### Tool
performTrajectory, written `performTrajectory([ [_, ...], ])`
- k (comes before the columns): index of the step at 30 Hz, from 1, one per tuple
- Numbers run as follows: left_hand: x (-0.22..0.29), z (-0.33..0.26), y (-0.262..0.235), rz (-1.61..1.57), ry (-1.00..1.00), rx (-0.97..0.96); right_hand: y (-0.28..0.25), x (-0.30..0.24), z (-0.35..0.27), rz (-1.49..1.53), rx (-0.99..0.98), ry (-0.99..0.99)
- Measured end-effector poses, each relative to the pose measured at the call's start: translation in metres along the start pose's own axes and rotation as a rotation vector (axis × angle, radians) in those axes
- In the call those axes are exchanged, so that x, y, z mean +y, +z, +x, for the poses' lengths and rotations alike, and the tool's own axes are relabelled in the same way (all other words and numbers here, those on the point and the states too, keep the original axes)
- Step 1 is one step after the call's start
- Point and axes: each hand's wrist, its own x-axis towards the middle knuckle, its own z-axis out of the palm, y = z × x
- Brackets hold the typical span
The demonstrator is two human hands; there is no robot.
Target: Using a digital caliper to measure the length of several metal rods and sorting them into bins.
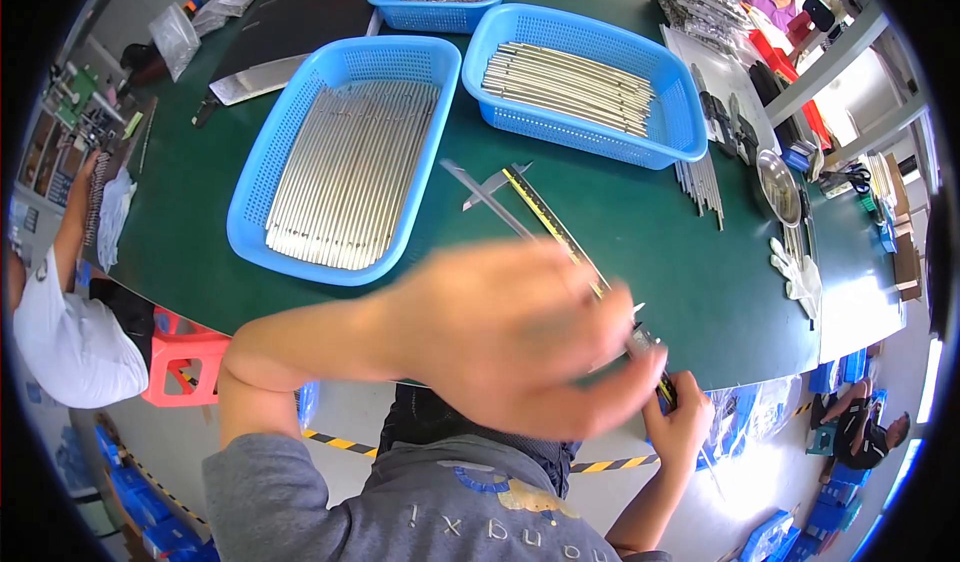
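My left hand (510,337) is blurred by motion and reaches across the middle, palm down. Its thumb and fingers are apart, and I make out nothing held in them. Just past its fingertips is a small silvery metal piece (642,340). A long yellow-and-black measuring strip (550,220) runs from the table toward me, partly hidden behind the left fingers. At the table's near edge my right hand (682,417) is closed around the strip's near end. Beyond the left hand lies a silvery metal measuring tool (488,194) with crossing arms, its near part covered.
Blue baskets (240,197) (690,127) hold rows of metal rods; another basket (385,7) holds small parts. A steel bowl (775,184), white gloves (797,277) and loose rods (702,190) lie right on the green table (740,292). A co-worker (75,332) sits left, beside a red stool (185,362).
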Motion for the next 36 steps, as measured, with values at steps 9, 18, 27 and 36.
performTrajectory([
  [9, 0.018, -0.047, 0.060, -0.076, 0.130, -0.020, -0.003, -0.003, -0.001, -0.044, 0.002, 0.023],
  [18, 0.014, -0.056, 0.074, -0.024, 0.143, 0.028, -0.003, -0.005, -0.001, -0.046, -0.015, 0.047],
  [27, 0.016, -0.064, 0.081, -0.073, 0.126, -0.060, -0.009, -0.009, -0.005, -0.033, -0.037, 0.040],
  [36, 0.008, -0.065, 0.085, -0.186, 0.048, -0.230, -0.013, -0.017, -0.016, 0.078, -0.088, 0.073],
])
